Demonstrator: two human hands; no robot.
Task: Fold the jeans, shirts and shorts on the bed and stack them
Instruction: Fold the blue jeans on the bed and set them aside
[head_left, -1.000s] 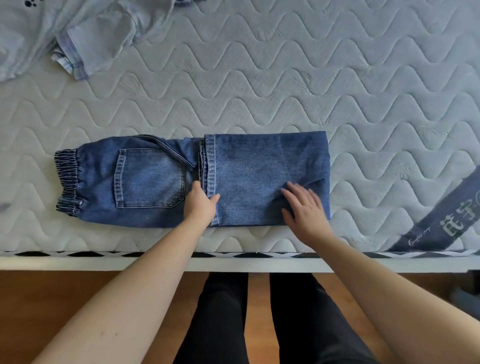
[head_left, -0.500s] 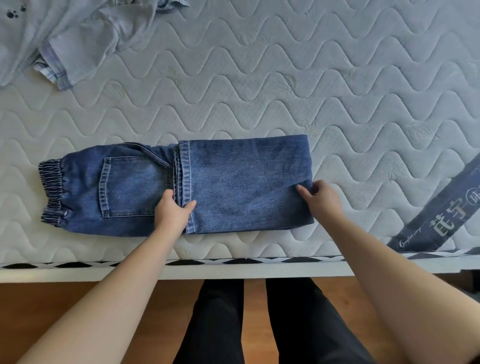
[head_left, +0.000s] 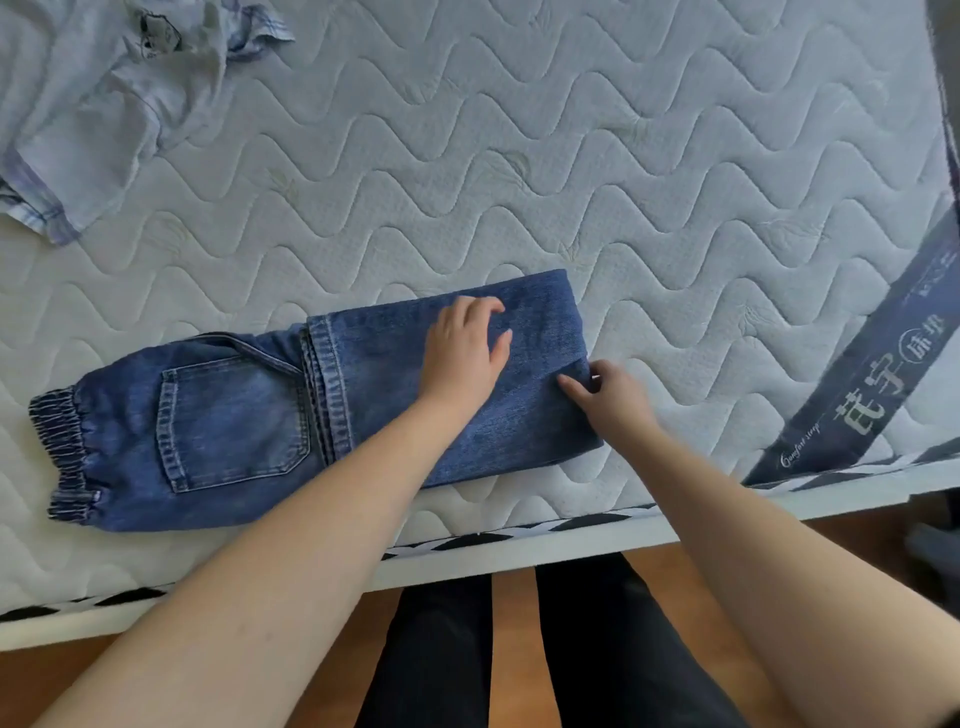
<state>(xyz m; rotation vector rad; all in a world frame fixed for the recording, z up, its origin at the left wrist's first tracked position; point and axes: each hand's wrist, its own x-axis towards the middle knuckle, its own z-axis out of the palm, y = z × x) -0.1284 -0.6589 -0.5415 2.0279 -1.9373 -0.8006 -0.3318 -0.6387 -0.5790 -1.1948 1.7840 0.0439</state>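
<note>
While left hand (head_left: 462, 353) presses jeans (head_left: 234, 415) | right hand (head_left: 613, 400) pinches fold edge

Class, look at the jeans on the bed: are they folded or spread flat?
Partly folded. The jeans have their legs doubled back, hem edge lying near the back pocket, elastic waistband still sticking out.

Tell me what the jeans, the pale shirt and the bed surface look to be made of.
Jeans: blue denim, matte and faded, shown by the twill grain, orange topstitching and gathered elastic waistband. Pale shirt: thin, soft woven or knit fabric, probably cotton; it lies crumpled, with a striped hem. Mattress: quilted white textile with a slight sheen and stitched wavy lines, seemingly padded beneath.
</note>
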